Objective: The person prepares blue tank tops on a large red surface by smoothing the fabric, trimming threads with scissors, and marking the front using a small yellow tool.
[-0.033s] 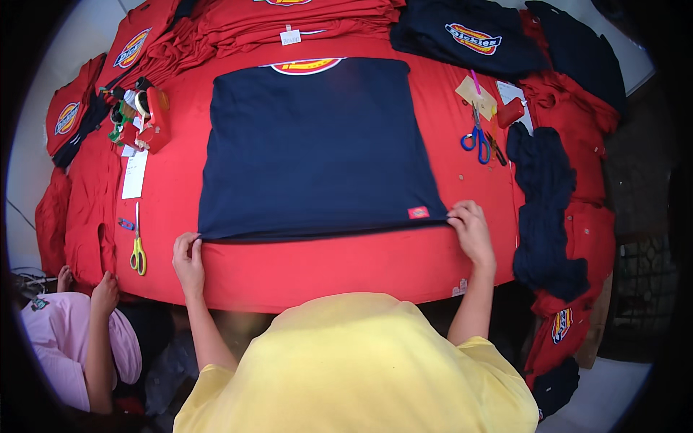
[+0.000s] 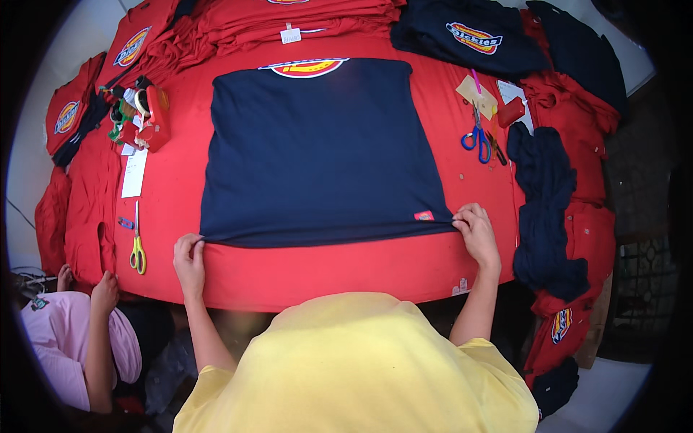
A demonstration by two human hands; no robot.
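Navy garment lies spread flat in the middle of the red tabletop, its hem toward the person and part of an oval emblem showing at its far edge. The left hand has its fingers pinched together on the near left corner, while the fingers of the right hand clamp the near right corner, just beside a small red tag. Left of the garment are yellow-handled scissors, a white paper slip and a red tape dispenser; right of it, blue-handled scissors lie near a crumpled navy cloth. Red garments are piled along the far side. At lower left, a co-worker in a pink top has one hand at red fabric.
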